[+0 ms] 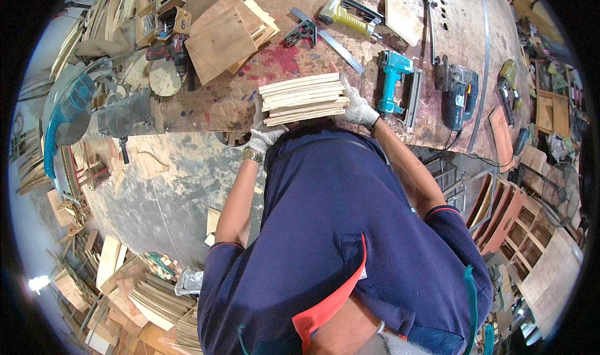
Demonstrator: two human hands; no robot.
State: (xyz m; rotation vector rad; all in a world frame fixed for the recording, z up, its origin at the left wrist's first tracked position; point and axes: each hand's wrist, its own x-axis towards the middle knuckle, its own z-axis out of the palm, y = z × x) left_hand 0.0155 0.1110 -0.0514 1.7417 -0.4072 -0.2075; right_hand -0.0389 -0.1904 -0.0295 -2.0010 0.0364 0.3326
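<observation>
Between my two gloved hands is a stack of several thin pale wooden boards [304, 99], held at the near edge of the workbench [212, 108]. My left hand [264, 130], in a light knitted glove, closes on the stack's left end. At its right end my right hand [359, 108], gloved the same way, grips the boards. The edges of the boards face me, a little uneven. Fingers behind the stack are partly hidden. Right of my right hand stands a teal staple gun [392, 83] on the bench.
Plywood pieces [222, 39], a combination square [328, 39] and a yellow-green nail gun [347, 16] lie farther back. A hammer [429, 27] and a jigsaw [461, 95] are to the right. At left are a drill [178, 54] and a teal miter saw [72, 111]. Wood offcuts [159, 302] crowd the floor.
</observation>
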